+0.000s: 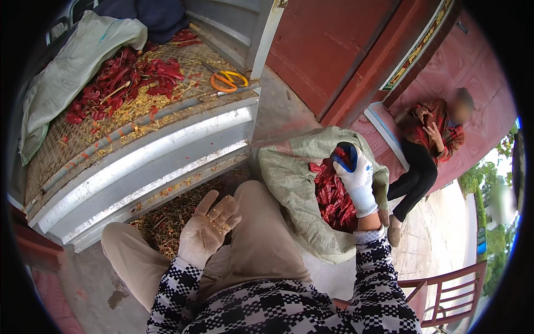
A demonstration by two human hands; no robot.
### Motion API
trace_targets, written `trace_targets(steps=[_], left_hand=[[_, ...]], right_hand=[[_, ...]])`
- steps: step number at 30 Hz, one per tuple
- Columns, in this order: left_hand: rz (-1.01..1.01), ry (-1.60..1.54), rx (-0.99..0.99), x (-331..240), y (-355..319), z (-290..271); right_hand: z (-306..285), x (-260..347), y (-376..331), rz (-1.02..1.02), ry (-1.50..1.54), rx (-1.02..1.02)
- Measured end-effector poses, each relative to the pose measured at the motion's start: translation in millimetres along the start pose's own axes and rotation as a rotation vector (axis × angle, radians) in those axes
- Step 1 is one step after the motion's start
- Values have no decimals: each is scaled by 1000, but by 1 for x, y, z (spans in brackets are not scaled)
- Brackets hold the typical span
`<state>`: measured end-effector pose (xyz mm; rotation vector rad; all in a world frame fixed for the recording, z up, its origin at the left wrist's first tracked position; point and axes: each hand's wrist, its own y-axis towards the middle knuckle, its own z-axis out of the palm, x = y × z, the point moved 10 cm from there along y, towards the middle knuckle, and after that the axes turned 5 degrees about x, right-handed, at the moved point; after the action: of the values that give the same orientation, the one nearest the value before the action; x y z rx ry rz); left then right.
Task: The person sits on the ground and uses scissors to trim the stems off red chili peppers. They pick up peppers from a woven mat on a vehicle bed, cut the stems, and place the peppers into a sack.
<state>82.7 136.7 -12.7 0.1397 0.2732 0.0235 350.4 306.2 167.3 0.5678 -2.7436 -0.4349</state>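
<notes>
My left hand point(207, 228), in a pale, soiled glove, is held palm up above my lap, fingers apart. Small yellowish bits cling to it, and it holds nothing. Over the mouth of a green-white woven sack point(286, 183), my right hand point(354, 171) wears a white glove with a blue coating. Its thumb and fingers curve round a gap, and I see nothing between them. Dried red chili peppers point(334, 195) fill the sack just below and beside it. More red chili pieces point(130, 80) lie among yellow seeds on a raised metal platform point(53, 158) at the left.
Scissors point(227, 80) with orange and yellow handles lie near the platform's corner. A pale sack point(83, 61) drapes over the platform's left. Stems and scraps point(158, 220) cover the floor beneath it. Another person point(436, 133) sits at the right, by a red wooden chair point(450, 295).
</notes>
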Motion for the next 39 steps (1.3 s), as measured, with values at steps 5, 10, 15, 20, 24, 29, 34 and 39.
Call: trace_targets(steps=[5, 10, 15, 20, 24, 29, 34, 39], left_hand=[[15, -6, -153, -1, -2, -16], [70, 139, -274, -21, -4, -47], [58, 384, -591, -32, -33, -100], [27, 757, -634, -38, -26, -100], [-18, 948, -567, -36, -16, -91], [-85, 1021, -587, -38, -13, -94], [-108, 1251, -441, -47, -6, -76], [-262, 1456, -423, -63, -12, -59]], right_hand=[[93, -102, -1, 44, -560, 196], [182, -46, 25, -143, -492, 470], [227, -76, 31, -69, -627, 644], [218, -130, 12, 146, -705, 718], [177, -168, 1, 332, -624, 661], [154, -146, 28, 242, -360, 438], [123, -45, 60, 53, -39, 207], [100, 114, 91, -312, 240, 118]])
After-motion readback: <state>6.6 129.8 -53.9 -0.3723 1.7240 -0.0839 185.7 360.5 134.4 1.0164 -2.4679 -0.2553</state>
